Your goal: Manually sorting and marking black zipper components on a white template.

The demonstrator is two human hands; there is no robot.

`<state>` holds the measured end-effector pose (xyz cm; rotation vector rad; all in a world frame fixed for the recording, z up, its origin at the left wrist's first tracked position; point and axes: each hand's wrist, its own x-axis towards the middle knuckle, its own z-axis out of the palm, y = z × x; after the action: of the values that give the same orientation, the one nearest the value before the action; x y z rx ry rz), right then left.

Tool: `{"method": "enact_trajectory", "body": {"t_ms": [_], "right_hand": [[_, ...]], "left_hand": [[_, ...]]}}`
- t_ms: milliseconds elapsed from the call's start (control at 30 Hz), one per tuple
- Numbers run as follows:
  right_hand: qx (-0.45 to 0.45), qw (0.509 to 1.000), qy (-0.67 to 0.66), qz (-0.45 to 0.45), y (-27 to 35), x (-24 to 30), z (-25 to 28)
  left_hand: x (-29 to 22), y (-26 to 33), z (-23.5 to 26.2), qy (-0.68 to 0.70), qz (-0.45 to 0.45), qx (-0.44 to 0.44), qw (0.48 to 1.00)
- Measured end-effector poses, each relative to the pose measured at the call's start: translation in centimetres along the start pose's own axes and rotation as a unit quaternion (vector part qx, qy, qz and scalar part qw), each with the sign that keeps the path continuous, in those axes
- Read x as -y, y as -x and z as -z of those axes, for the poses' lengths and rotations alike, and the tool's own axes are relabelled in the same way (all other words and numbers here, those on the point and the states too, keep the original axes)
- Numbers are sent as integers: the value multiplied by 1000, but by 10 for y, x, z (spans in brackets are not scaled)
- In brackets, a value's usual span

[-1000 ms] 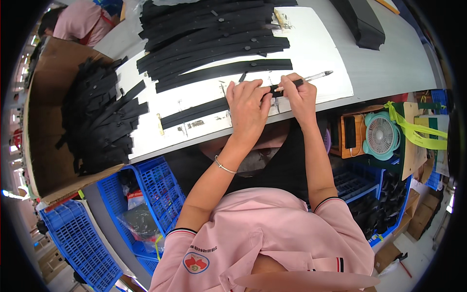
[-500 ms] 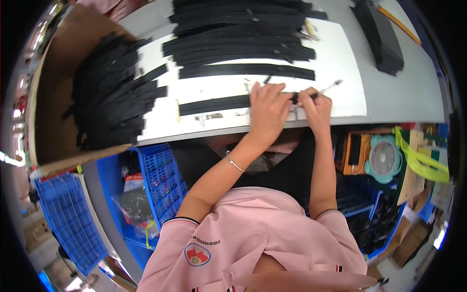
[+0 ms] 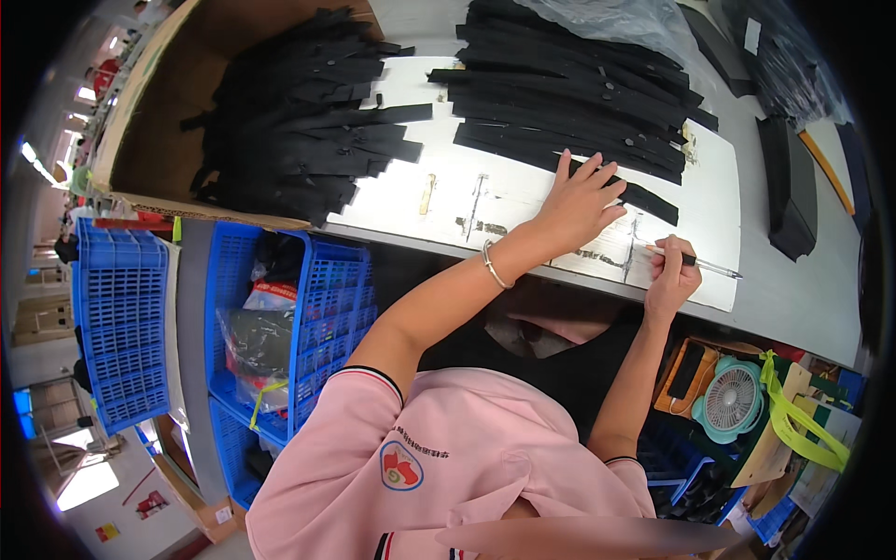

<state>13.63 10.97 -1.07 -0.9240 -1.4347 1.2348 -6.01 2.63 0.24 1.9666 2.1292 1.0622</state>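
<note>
My left hand [image 3: 583,205] lies with spread fingers on a black fabric strip [image 3: 653,203], just below the stacked rows of black strips [image 3: 569,93]. Part of that strip is hidden beneath the fingers. My right hand [image 3: 672,280] is closed around a slim pen [image 3: 714,267], whose pointed end sticks out to the right. It rests over the near right part of the white board [image 3: 714,177], which bears dark smudges and drawn lines.
At the left stands a cardboard box [image 3: 154,121] with a heap of black strips [image 3: 289,112] spilling onto the board. Black angular pieces [image 3: 789,187] and clear plastic film [image 3: 625,23] lie farther back. Blue crates [image 3: 336,308] and a small fan [image 3: 731,399] sit below the table edge.
My left hand has moved the strip from near the board's front edge up toward the stack. The right hand, still holding the pen, is now off the strip. The whole view has shifted.
</note>
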Motion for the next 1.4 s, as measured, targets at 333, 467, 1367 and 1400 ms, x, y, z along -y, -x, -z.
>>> {"method": "enact_trajectory", "body": {"t_ms": [333, 467, 1367, 1400], "right_hand": [[2, 1000, 1, -16, -4, 2, -1], [5, 1000, 16, -22, -3, 10, -4], [31, 836, 449, 314, 57, 7, 15], [25, 841, 445, 307, 54, 3, 23]], "left_hand": [[114, 101, 119, -258, 113, -123, 952], [164, 121, 158, -292, 176, -119, 933], [-9, 63, 37, 22, -3, -54, 998], [-3, 72, 41, 16, 3, -57, 998]]}}
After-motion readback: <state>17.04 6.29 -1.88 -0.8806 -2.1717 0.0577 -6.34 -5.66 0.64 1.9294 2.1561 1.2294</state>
